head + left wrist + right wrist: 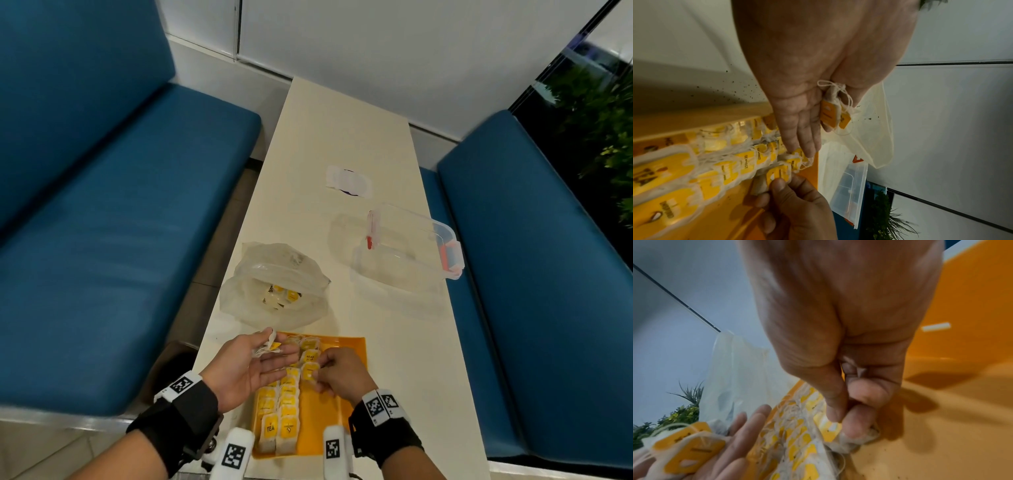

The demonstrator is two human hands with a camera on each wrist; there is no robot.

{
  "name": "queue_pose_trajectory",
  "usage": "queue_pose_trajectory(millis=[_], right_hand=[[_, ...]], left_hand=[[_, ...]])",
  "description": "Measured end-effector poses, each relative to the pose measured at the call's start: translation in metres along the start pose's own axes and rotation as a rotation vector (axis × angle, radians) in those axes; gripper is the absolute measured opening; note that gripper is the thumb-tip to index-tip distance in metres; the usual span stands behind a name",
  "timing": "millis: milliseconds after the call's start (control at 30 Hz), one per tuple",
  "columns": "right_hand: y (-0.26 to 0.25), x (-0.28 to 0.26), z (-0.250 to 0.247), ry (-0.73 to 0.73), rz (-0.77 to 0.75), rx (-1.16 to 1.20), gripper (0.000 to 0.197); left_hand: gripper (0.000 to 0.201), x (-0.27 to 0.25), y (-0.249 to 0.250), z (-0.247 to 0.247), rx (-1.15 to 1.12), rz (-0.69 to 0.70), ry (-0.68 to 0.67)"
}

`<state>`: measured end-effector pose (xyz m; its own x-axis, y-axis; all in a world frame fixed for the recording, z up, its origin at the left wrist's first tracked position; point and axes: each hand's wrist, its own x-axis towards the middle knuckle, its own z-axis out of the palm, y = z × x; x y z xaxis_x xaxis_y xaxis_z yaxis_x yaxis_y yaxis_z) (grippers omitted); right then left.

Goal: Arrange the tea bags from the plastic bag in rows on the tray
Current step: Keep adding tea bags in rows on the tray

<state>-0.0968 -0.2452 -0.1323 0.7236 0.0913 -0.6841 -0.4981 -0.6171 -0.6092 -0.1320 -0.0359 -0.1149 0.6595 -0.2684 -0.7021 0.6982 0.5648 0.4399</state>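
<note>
Orange tray [349,342] at 6 o'clock: two rows laid [279,407]. Your right hand [342,375] pinches tea bag [310,371]; left hand [246,366], fingers straight, thumb pinning spare tea bags [269,342]. More left in plastic bag [274,284] at 12.

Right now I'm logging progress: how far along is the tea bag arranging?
Partway. Done: two rows of tea bags lie along the tray's left side. In hand: the right hand pinches one bag at the second row's far end; the left hand holds spare bags. Left: more bags in the plastic bag; the tray's right side is bare.
</note>
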Motion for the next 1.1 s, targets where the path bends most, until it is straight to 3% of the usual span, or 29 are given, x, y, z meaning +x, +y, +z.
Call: queue_pose_trajectory(millis=[533,733,1100], right_hand=[[0.001,-0.009,-0.011,0.115,-0.156,-0.122,0.014],[0.005,0.002,-0.003,0.028,-0.051,-0.162,0.016],[0.001,0.015,0.016,0.167,-0.025,-0.076,0.011]], left_hand=[[0.038,0.001,0.0,-0.001,-0.003,0.001,-0.007],[0.039,0.002,-0.001,0.0,-0.012,0.003,-0.01],[0.039,0.0,-0.001,-0.001,0.011,0.006,-0.006]])
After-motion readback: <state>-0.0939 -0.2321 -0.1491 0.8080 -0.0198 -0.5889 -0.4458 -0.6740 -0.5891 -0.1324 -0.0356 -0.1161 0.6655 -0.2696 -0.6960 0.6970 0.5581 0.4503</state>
